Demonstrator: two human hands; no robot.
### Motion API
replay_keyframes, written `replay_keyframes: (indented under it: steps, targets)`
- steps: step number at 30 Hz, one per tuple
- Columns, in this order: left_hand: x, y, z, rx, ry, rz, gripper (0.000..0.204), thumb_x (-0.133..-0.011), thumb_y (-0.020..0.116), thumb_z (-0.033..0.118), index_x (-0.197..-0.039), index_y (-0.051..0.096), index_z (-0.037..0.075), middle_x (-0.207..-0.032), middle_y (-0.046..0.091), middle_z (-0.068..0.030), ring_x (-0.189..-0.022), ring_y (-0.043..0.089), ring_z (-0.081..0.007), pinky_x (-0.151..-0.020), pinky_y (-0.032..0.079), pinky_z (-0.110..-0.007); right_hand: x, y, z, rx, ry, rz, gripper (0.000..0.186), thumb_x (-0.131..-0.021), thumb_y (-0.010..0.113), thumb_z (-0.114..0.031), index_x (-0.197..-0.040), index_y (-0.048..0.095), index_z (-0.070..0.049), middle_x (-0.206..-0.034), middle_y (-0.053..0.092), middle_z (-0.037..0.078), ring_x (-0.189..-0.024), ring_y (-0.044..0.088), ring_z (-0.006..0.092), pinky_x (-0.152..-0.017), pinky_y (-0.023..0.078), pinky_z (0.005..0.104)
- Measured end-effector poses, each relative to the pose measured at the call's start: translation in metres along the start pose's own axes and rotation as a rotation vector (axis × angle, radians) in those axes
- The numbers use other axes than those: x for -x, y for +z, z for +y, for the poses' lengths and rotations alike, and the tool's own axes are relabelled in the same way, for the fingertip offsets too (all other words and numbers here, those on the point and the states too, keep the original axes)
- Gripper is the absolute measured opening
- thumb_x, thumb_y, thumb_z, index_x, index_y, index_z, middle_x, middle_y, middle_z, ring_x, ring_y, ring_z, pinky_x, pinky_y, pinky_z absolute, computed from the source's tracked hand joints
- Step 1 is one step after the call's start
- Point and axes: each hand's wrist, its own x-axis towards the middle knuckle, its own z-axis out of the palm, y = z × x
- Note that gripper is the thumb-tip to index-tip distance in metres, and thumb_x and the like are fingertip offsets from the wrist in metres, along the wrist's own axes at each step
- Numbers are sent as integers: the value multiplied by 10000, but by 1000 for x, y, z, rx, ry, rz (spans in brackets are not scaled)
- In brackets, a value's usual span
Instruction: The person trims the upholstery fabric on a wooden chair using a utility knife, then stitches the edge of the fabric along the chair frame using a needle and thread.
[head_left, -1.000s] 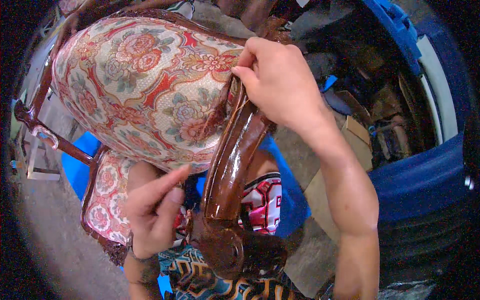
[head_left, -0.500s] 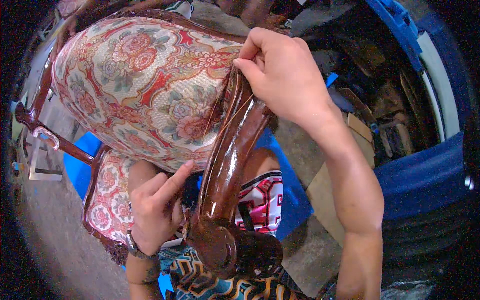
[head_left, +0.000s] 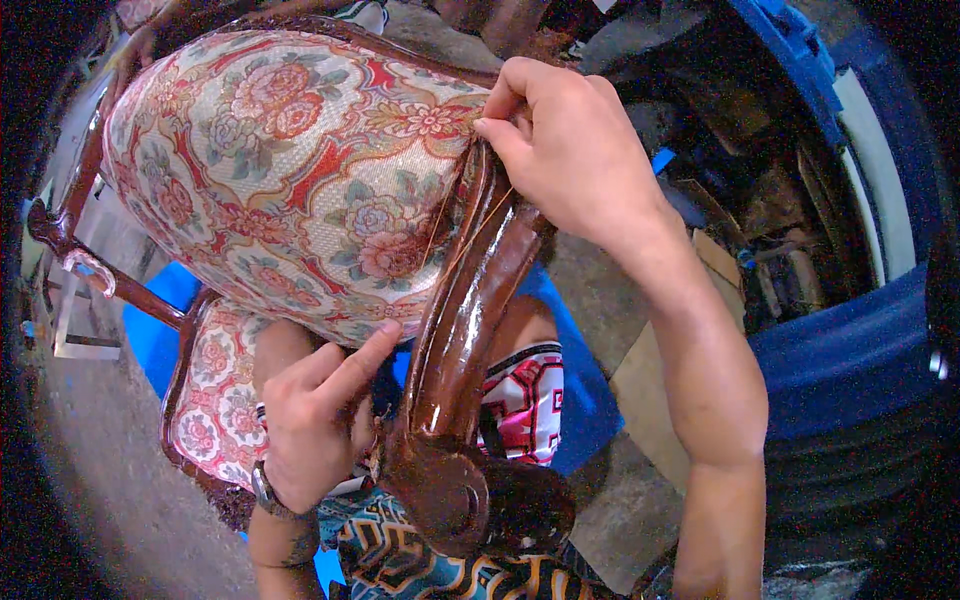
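A padded chair part in floral upholstery fabric (head_left: 270, 150) tilts before me, edged by a glossy carved brown wooden frame (head_left: 455, 340). At the upper right, my right hand (head_left: 575, 140) pinches the fabric's edge where it meets the wood. Thin loose strands (head_left: 480, 235) trail across the frame below that pinch. My left hand (head_left: 315, 410) is lower down, its index finger stretched against the fabric's lower border beside the wood. Its other fingers are curled, and what they hold, if anything, is hidden.
Another floral padded section (head_left: 215, 410) with a wooden rim lies at lower left. Blue sheeting (head_left: 590, 400) and flat cardboard (head_left: 650, 385) lie on the floor. Dark blue material (head_left: 840, 350) bulges at right, beside an opening full of scraps. A person's patterned clothing (head_left: 525, 400) shows behind the frame.
The chair frame has shifted slightly to the right. My left index fingertip has moved a little to the right along the fabric border. My right hand keeps its pinch, almost in place.
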Motion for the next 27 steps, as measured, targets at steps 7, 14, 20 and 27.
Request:
replay_keyframes:
  steps: [7, 14, 20, 27]
  targets:
    - [1, 1, 1, 10, -17, -56, 623, -676, 651, -42, -1271, 646, 144, -618, 402, -73, -543, 480, -245, -519, 407, -392, -1, 0, 0, 17, 10, -22, 153, -814, 703, -120, -812, 631, 15, -653, 623, 170, -609, 649, 295, -579, 493, 372]
    - [2, 1, -2, 18, -29, -48, 617, -683, 649, -41, -1271, 647, 146, -621, 402, -75, -548, 482, -247, -525, 414, -393, -3, 0, 0, 14, 30, -86, 159, -811, 702, -120, -814, 636, 24, -633, 613, 154, -590, 628, 262, -577, 488, 363]
    - [2, 1, -4, 68, -31, -27, 612, -685, 649, -42, -1268, 652, 143, -612, 399, -76, -529, 469, -244, -516, 408, -393, -9, -3, -3, -24, 162, -128, 155, -813, 699, -121, -801, 645, 24, -593, 592, 103, -552, 583, 169, -545, 463, 340]
    - [1, 0, -6, 66, -15, -24, 586, -715, 654, -37, -1274, 648, 141, -611, 395, -76, -526, 466, -240, -509, 402, -390, -9, -4, -3, -38, 173, -154, 164, -824, 696, -135, -802, 648, 21, -586, 585, 85, -533, 565, 152, -526, 450, 326]
